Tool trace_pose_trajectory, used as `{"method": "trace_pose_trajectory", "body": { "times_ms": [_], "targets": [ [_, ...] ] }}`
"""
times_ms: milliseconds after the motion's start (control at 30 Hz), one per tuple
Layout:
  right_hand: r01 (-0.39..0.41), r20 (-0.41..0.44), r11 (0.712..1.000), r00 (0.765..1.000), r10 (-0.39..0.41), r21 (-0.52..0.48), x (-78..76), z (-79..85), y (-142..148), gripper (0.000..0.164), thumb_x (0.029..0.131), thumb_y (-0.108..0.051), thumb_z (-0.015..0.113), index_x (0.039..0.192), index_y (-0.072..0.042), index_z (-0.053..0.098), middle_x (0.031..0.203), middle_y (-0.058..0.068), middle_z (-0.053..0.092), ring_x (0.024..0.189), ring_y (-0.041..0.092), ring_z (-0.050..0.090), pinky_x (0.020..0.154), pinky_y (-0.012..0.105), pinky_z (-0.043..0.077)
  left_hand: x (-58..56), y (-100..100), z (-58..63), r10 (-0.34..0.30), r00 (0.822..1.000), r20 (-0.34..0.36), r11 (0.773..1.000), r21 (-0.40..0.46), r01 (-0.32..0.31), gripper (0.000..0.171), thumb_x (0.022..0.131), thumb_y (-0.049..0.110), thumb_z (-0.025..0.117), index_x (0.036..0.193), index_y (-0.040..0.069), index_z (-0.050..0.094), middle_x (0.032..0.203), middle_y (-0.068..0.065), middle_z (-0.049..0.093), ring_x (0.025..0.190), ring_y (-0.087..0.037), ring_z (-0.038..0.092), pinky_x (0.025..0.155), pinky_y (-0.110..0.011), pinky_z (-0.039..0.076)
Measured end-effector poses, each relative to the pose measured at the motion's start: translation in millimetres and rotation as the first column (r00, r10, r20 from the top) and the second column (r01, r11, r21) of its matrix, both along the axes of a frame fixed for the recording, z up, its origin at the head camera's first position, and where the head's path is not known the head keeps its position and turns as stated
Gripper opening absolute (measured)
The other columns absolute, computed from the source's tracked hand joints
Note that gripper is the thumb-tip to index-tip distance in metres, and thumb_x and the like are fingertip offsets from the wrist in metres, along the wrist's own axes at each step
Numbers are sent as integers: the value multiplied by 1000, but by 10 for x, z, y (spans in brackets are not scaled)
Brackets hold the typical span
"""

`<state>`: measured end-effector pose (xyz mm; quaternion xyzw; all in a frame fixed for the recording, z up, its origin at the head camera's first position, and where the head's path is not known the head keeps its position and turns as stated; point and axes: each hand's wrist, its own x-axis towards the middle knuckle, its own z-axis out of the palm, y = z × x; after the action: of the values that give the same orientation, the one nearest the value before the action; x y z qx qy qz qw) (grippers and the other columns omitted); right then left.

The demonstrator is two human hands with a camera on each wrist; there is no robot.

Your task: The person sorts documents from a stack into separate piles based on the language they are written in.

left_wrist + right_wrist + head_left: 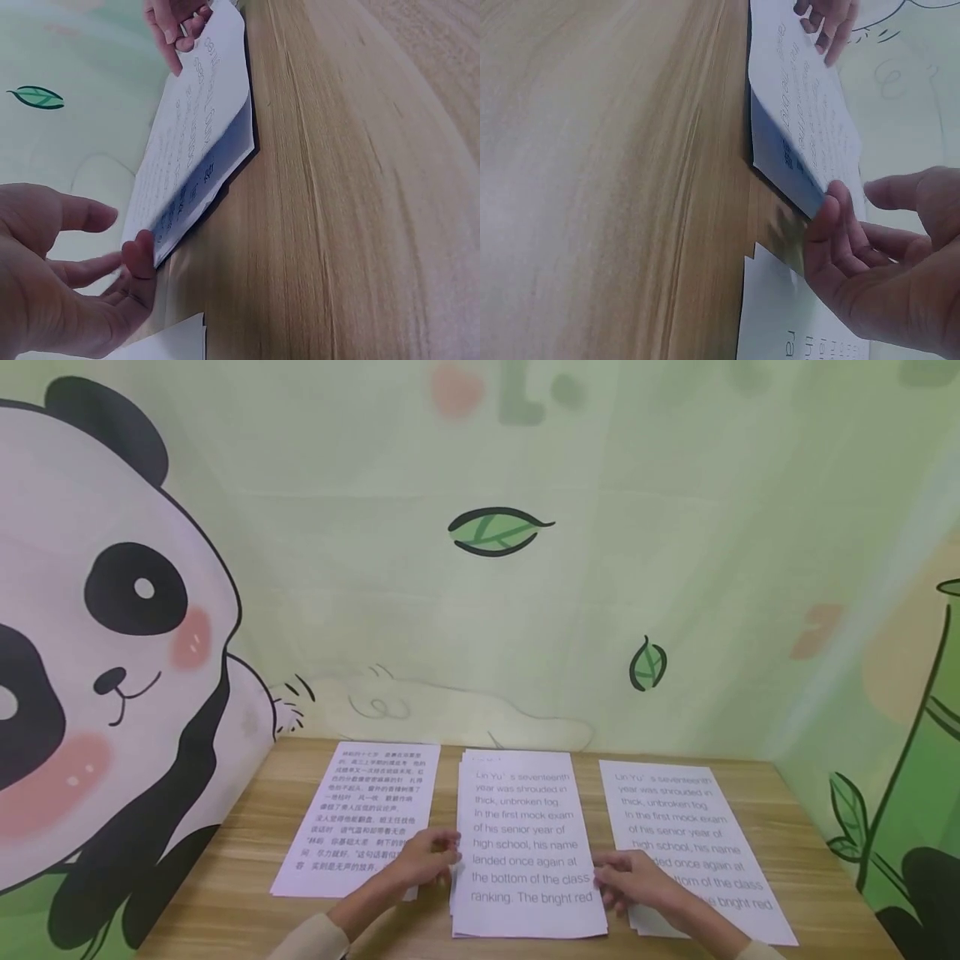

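White paper makes up the middle pile, between left pile and right pile. Left hand and right hand touch its sides, thumbs apart from fingers.

Middle papers between left papers and right papers on the table

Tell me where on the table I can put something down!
The table is bare in front of the left pages, right of the right pages, and in front of the middle pages. It's crowded beside the middle pages: the left hand and right hand are in those gaps.
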<state>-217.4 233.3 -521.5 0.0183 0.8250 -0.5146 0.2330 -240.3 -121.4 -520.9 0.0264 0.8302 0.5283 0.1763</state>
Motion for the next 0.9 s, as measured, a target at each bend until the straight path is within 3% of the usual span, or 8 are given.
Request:
{"method": "trace_pose_trajectory", "body": {
  "times_ms": [200, 400, 533, 733, 900],
  "targets": [
    [82, -44, 996, 996, -83, -20, -28, -22, -32, 45, 98, -24, 65, 134, 3, 61, 96, 6, 72, 78, 17, 66, 68, 33, 60, -35, 7, -49, 79, 996, -46, 993, 96, -75, 42, 91, 7, 69, 129, -9, 59, 106, -17, 71, 76, -17, 69, 68, -33, 59],
    [82, -31, 990, 996, -86, -110, -32, -74, -79, 51, 95, -21, 70, 132, 10, 57, 99, 8, 75, 81, 16, 70, 72, 35, 63, -57, 18, -133, 159, 987, -35, 980, 130, -153, 46, 82, -1, 74, 125, -8, 58, 91, -13, 73, 68, -13, 64, 62, -30, 57],
    [109, -10, 986, 994, -111, -127, -36, -104, -124, 54, 93, -19, 73, 130, 14, 54, 98, 9, 76, 81, 17, 73, 72, 34, 64, -44, 22, -157, 160, 987, -25, 977, 146, -155, 48, 80, -5, 75, 124, -11, 59, 87, -13, 75, 65, -12, 66, 62, -30, 60],
    [208, 1, 975, 978, -208, -72, -56, -144, -177, 50, 89, -16, 76, 126, 13, 59, 93, 10, 77, 76, 18, 73, 67, 33, 63, -31, 31, -156, 165, 986, -12, 976, 143, -162, 42, 80, -6, 75, 119, -12, 63, 85, -13, 77, 68, -12, 69, 64, -30, 62],
    [244, -7, 968, 970, -245, -54, -79, -157, -181, 52, 88, -12, 75, 132, 10, 58, 91, 9, 76, 76, 18, 72, 67, 35, 63, -33, 23, -151, 181, 983, -29, 978, 109, -176, 38, 82, -6, 74, 118, -10, 64, 90, -15, 76, 74, -16, 73, 66, -31, 63]
  ]
}}
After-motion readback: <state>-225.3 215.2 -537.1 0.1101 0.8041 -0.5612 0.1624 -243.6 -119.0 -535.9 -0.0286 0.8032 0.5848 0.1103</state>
